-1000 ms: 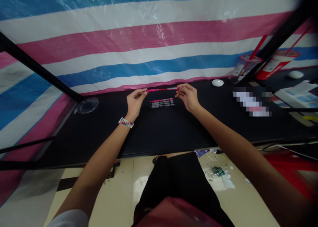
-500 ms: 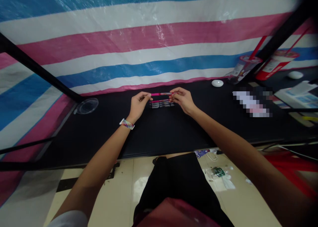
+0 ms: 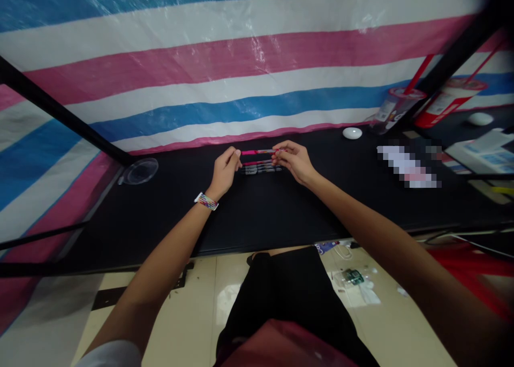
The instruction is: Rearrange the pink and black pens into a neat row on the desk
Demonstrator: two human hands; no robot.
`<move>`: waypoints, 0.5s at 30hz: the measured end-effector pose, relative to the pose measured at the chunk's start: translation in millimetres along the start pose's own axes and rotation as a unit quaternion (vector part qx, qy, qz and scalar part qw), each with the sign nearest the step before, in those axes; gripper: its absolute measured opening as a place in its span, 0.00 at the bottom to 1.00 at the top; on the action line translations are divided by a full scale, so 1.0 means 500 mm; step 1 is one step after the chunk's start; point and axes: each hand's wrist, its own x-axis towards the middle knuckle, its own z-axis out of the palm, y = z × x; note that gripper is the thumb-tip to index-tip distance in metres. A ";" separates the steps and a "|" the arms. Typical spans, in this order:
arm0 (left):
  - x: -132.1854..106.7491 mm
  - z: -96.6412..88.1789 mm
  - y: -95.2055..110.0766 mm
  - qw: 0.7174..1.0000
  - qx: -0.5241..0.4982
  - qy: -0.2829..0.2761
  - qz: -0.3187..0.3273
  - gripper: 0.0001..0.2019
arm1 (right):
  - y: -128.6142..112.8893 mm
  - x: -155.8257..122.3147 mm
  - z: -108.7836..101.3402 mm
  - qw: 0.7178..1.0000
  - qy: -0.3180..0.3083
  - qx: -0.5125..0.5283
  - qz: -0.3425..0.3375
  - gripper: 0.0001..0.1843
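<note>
A pink pen (image 3: pixel 259 152) is held level between both hands, just above the black table (image 3: pixel 257 212). My left hand (image 3: pixel 225 169) pinches its left end, fingers closed. My right hand (image 3: pixel 292 161) pinches its right end, fingers closed as well. Right under the held pen, a short row of pens (image 3: pixel 262 167) lies side by side on the table, one pink and the others dark. A colourful band sits on my left wrist.
A clear plastic lid (image 3: pixel 140 171) lies at the table's left end. A small white round object (image 3: pixel 352 133) and two red-lidded cups with straws (image 3: pixel 395 110) stand at the right. A striped tarp (image 3: pixel 241 62) backs the table; black frame bars cross both sides.
Both hands have come down and closer together with the pink pen, which now hangs just over the row of pens on the table.
</note>
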 end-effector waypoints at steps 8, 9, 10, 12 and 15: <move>0.001 0.001 0.002 1.000 0.012 -0.010 -0.014 0.25 | 0.000 0.000 -0.001 1.000 -0.008 0.004 0.001 0.11; 0.001 0.001 0.001 1.000 0.010 -0.018 -0.014 0.22 | 0.001 0.000 -0.001 1.000 -0.008 0.006 -0.001 0.11; 0.002 0.002 0.000 1.000 0.006 -0.025 -0.013 0.20 | 0.001 0.001 -0.001 1.000 -0.007 0.007 -0.003 0.11; 0.002 0.002 -0.002 0.999 -0.010 -0.033 -0.008 0.14 | 0.001 0.001 -0.001 1.000 -0.003 0.008 -0.003 0.12; 0.001 0.003 -0.001 0.999 -0.033 -0.038 -0.009 0.10 | 0.000 0.001 0.000 1.000 0.001 0.003 0.002 0.12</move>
